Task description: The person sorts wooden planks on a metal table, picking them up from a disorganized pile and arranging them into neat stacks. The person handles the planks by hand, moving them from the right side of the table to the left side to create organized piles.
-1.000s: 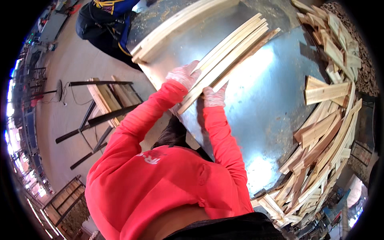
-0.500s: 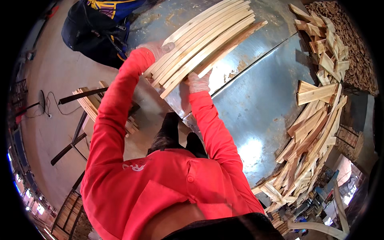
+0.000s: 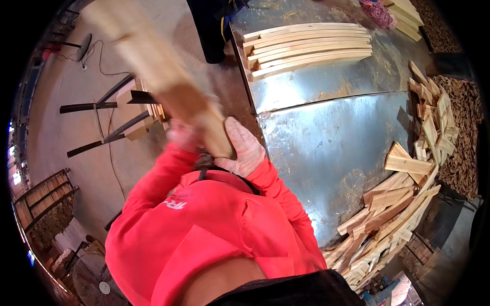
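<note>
A pale wooden slat (image 3: 178,99), smeared by motion, slants up and leftward from in front of my chest. My left hand (image 3: 188,133), in a thin whitish glove, grips its left side near the lower end; its fingers are blurred. My right hand (image 3: 244,148), gloved alike, is pressed against the right side of that lower end, thumb beneath and fingers along the edge. Several curved wooden slats (image 3: 311,48) lie side by side on the metal table (image 3: 326,127), beyond my right hand.
Offcuts (image 3: 388,204) are heaped along the table's right side. Another person's patterned sleeve (image 3: 376,13) shows at the far right beside more slats (image 3: 406,18). A dark-legged rack (image 3: 109,115) holding wood stands on the floor to the left. A fan (image 3: 94,280) is at the lower left.
Both hands have left the row of slats on the table and come back toward my chest, now with one slat raised between them. The view has turned left.
</note>
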A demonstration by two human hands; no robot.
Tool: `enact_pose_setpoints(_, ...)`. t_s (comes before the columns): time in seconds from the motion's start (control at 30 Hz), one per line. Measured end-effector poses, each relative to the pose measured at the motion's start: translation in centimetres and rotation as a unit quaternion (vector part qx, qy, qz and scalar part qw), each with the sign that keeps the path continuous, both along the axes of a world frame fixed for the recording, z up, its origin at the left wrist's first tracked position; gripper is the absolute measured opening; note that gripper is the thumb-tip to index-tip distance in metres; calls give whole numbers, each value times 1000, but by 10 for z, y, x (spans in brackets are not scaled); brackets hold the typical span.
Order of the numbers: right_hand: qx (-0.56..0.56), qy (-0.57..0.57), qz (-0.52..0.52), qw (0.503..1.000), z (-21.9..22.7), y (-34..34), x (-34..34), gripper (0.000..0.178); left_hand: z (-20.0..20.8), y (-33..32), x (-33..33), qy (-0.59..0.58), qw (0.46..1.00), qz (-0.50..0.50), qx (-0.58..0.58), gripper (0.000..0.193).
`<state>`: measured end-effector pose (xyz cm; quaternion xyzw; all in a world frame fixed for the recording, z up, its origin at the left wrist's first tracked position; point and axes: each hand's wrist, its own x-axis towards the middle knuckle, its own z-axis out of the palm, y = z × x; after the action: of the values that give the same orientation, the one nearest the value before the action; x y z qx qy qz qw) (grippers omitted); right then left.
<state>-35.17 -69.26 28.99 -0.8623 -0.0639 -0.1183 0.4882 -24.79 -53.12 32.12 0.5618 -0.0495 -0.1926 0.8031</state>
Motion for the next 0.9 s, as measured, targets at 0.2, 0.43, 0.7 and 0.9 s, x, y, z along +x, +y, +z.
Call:
enact_pose_setpoints(0.2,155,131,-131,970,-47,23,18,52,-51,327,138,48,868,382,312,42)
enact_pose_setpoints(0.43,221,95,-585,774,-109,-113,121,81,-308,532,246,161,818,271,481,36)
enact_pose_setpoints(0.7,316,62,-496,807,-165,-168,148,63,-476,389,261,67,852,58,516,51)
enact_pose_setpoints(0.9,492,56,-536,683,-131,-127,111,28,-385,414,258,55,747,85,657,48)
